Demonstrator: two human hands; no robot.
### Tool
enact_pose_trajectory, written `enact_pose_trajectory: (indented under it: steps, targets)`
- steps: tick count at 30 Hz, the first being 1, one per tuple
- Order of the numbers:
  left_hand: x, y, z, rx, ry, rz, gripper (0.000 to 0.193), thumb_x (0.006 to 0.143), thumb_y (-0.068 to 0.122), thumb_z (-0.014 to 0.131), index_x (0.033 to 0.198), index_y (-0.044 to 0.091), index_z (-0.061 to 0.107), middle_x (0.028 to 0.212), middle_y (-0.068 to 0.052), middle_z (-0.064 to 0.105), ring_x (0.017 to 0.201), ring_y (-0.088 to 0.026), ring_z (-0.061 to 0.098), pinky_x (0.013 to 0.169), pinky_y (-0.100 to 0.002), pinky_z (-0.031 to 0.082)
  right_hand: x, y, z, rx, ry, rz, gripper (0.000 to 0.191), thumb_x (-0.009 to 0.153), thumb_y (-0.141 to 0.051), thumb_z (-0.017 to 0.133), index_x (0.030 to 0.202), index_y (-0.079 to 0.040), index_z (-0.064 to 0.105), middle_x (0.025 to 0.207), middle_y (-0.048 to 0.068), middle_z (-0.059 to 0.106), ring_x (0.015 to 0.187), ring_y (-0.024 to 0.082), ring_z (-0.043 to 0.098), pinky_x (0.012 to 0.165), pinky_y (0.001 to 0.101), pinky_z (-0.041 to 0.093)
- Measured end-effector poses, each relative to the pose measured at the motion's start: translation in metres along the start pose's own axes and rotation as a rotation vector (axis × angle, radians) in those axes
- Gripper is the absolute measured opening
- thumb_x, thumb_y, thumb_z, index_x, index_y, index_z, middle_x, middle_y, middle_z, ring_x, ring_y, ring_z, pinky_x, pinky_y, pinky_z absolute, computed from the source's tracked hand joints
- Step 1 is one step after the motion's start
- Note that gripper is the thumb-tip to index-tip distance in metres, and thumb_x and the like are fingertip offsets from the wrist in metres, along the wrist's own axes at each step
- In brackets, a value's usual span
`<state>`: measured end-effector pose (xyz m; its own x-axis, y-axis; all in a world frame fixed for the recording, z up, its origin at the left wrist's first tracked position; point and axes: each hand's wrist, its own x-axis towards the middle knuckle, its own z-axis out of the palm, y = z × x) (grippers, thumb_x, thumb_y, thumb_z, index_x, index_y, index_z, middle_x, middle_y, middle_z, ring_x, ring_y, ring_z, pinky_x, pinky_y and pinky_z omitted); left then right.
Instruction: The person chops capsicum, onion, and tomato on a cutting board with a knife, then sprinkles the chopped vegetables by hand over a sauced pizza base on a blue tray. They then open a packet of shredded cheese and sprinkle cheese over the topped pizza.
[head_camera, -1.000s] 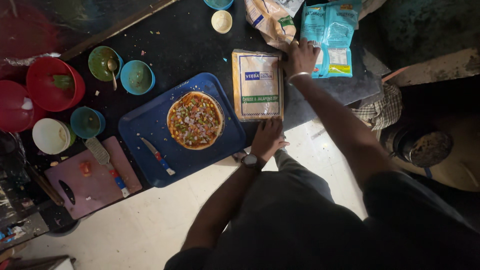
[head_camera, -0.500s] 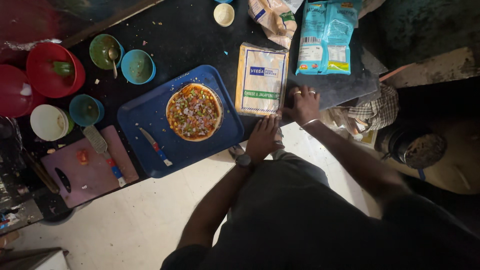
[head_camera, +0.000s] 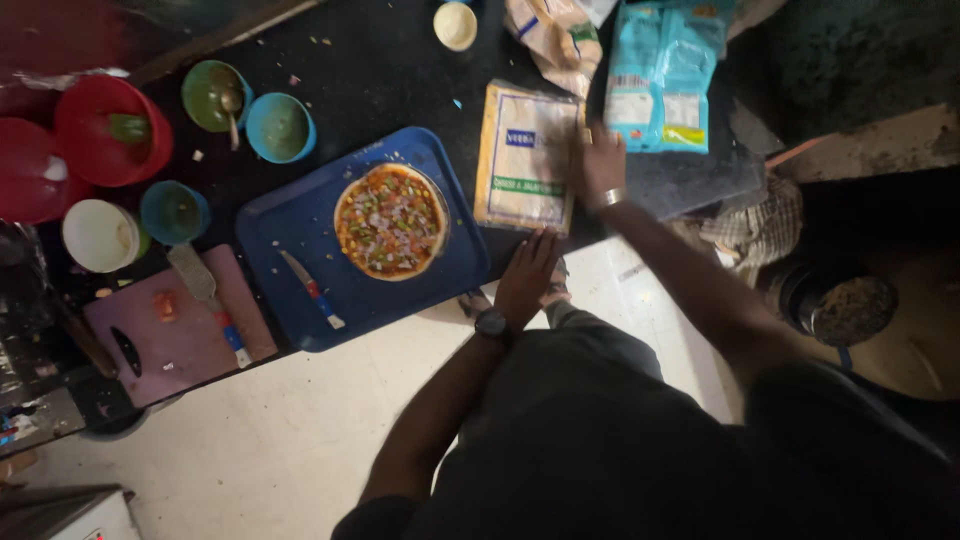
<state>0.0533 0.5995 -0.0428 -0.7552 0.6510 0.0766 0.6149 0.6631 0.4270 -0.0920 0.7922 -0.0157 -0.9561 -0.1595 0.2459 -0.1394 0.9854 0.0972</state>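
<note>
A round pizza (head_camera: 390, 220) topped with chopped vegetables lies on a blue tray (head_camera: 300, 225) on the dark counter. A small knife (head_camera: 312, 290) lies on the tray beside it. Right of the tray lies a flat tan packet (head_camera: 528, 155). My right hand (head_camera: 601, 165), with a bracelet at the wrist, rests on the packet's right edge. Its grip is hard to judge. My left hand (head_camera: 526, 272), with a watch on the wrist, lies flat on the counter's front edge just below the packet, fingers spread, holding nothing.
A pink cutting board (head_camera: 175, 335) with a scraper sits at left. Red, green, blue and white bowls (head_camera: 280, 127) crowd the back left. A light blue bag (head_camera: 660, 75) and another bag (head_camera: 555, 35) lie behind the packet. A dark pot (head_camera: 838, 305) stands on the floor at right.
My right hand drew back from the far end of the packet toward the counter edge, then returned to the packet's right edge. The packet shifted slightly. My left hand stayed at the counter edge.
</note>
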Motion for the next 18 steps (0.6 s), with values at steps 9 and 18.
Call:
enact_pose_trajectory:
  steps: [9, 18]
  targets:
    - [-0.002, 0.001, -0.004, -0.106, 0.012, -0.036, 0.114, 0.073, 0.060, 0.081, 0.156, -0.001, 0.032, 0.157, -0.022, 0.039, 0.150, -0.039, 0.035, 0.121, -0.050, 0.031, -0.020, -0.021, -0.013, 0.373, -0.195, -0.003, 0.083, 0.065, -0.069, 0.084, 0.117, -0.006, 0.069, 0.127, 0.016, 0.062, 0.123, 0.037, 0.056, 0.098, 0.0532, 0.037]
    - [0.004, 0.005, -0.004, -0.126, -0.005, -0.071, 0.118, 0.069, 0.062, 0.082, 0.153, -0.005, 0.034, 0.156, -0.028, 0.040, 0.147, -0.043, 0.037, 0.121, -0.050, 0.031, 0.047, -0.034, -0.009, 0.344, -0.169, 0.128, 0.091, 0.064, -0.069, 0.084, 0.126, -0.005, 0.063, 0.120, 0.017, 0.067, 0.112, 0.038, 0.060, 0.094, 0.0547, 0.041]
